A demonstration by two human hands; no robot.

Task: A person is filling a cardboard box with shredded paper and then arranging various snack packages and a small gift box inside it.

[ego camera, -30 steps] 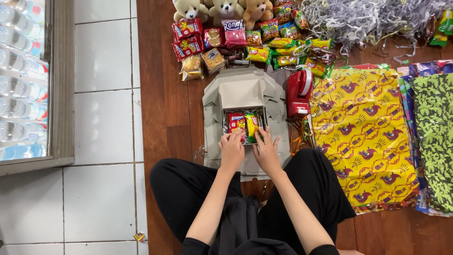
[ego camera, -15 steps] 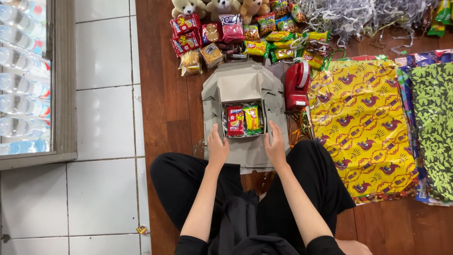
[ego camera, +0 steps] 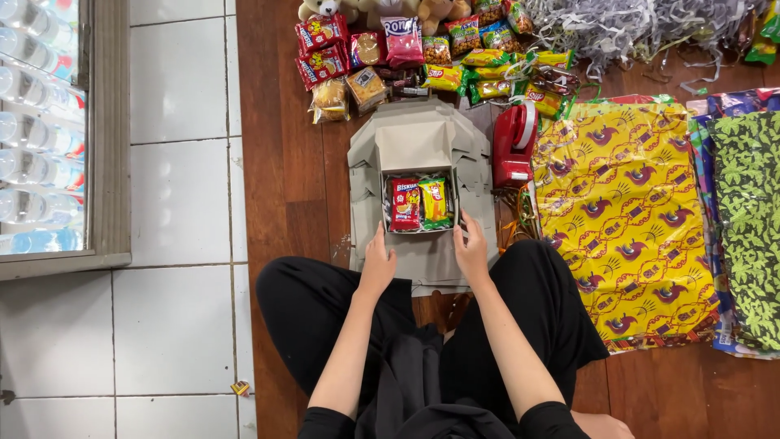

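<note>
Yellow patterned wrapping sheet (ego camera: 630, 219) on your right, unfolded grey cardboard box (ego camera: 422, 146) on the wooden floor (ego camera: 284, 162) before your knees, red tape dispenser (ego camera: 513, 146) just right of it, 2 snack packets (ego camera: 421, 203) inside, your left hand (ego camera: 378, 262) and right hand (ego camera: 471, 248) open, fingers pressing the box's near corners.

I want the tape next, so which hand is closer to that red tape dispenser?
Probably the right hand. It rests at the box's right front corner, and the red tape dispenser lies just right of the box. The left hand is on the far side.

wooden floor (ego camera: 292, 203) (white tiles (ego camera: 175, 97) alongside)
</note>
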